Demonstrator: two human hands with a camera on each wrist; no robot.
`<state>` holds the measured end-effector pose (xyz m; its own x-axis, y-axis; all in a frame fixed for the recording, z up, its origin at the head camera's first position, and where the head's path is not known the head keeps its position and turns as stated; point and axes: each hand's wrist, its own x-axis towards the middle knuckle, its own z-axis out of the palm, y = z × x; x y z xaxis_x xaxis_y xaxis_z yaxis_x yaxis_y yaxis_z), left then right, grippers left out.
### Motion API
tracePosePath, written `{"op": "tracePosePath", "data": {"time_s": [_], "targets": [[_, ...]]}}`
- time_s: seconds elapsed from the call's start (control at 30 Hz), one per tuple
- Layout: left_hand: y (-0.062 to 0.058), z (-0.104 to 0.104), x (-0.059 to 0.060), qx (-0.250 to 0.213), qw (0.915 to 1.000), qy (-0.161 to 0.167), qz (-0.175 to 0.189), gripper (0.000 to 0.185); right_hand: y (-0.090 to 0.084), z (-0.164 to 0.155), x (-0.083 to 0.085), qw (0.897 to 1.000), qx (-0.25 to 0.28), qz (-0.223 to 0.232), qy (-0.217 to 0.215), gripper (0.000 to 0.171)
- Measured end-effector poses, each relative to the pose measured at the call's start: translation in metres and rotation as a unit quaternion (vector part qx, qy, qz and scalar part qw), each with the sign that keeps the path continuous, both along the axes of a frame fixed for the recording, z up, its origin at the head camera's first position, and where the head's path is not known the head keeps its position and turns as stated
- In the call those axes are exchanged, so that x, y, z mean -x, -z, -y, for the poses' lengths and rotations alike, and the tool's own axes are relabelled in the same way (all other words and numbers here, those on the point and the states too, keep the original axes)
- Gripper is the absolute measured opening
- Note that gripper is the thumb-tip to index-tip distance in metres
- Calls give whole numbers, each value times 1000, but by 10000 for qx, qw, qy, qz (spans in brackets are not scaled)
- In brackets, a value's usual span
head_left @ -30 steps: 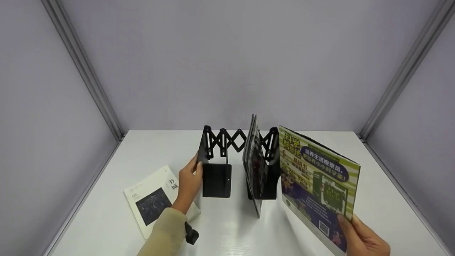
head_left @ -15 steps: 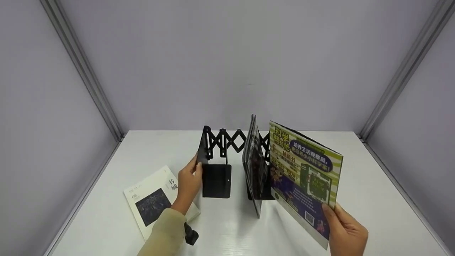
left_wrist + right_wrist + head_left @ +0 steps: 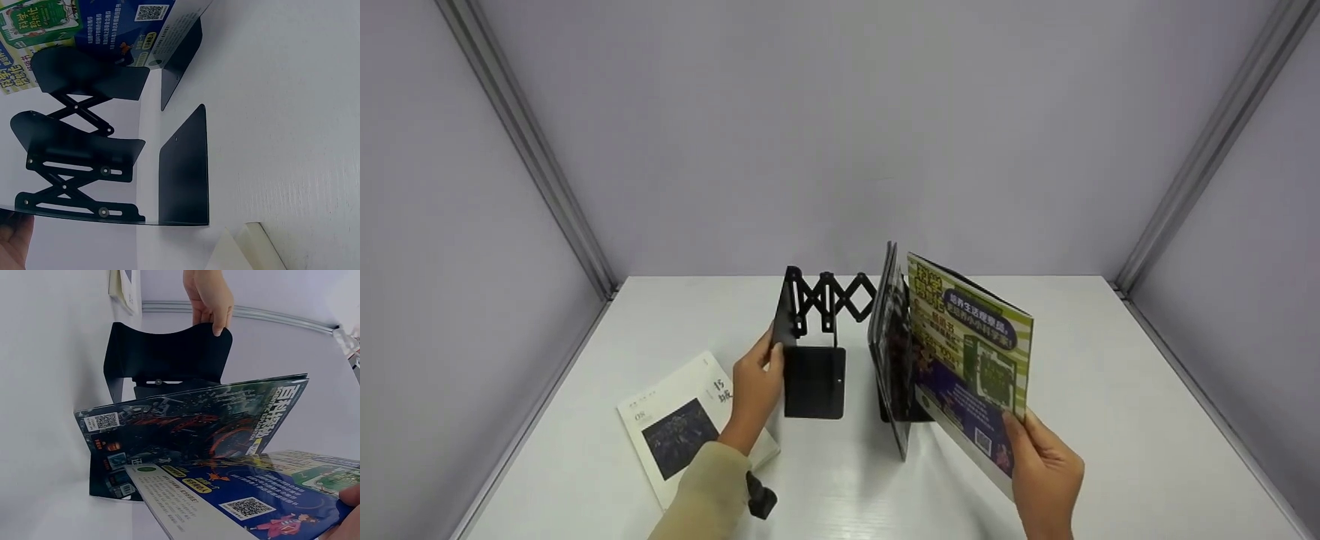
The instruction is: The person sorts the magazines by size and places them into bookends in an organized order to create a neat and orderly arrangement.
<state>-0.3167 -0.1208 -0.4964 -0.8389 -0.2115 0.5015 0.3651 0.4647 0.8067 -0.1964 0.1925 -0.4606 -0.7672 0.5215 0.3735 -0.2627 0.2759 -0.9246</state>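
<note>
The rack's [image 3: 814, 382] right end is mostly hidden behind the yellow mag [image 3: 971, 360]. Sleeve [image 3: 709, 480] blocks part of the book [image 3: 679, 420] near the desk's [image 3: 1147, 450] left edge, its small print's unreadable. Left hand's [image 3: 16, 239] mostly cropped in the left wrist view.

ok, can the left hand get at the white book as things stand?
Likely yes, once the left hand lets go of the black rack: the white book lies nearby on the table, partly hidden by the forearm, nothing visible on top.

Plain booth, lab-like, pale panel walls [image 3: 840, 135], metal corner posts [image 3: 1200, 142], white tabletop [image 3: 1110, 420]
</note>
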Motion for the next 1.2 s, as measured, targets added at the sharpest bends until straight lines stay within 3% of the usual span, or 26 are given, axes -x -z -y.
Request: {"op": "tracePosePath", "data": {"time_s": [0.23, 0.43, 0.87, 1.2], "targets": [[-1, -1, 0, 59, 9999, 130, -53, 40, 15, 6, 12, 9982, -213, -545, -153, 28], [-1, -2, -1, 77, 9999, 128, -60, 40, 23, 10, 17, 9980, -307, -548, -43, 27], [-4, -2, -2, -1, 9999, 101, 22, 40, 41, 23, 41, 9943, -5, -1015, -319, 27], [-4, -3, -2, -24, 10000, 79, 45, 39, 49, 29, 50, 9945, 216, -938, -420, 28]]}}
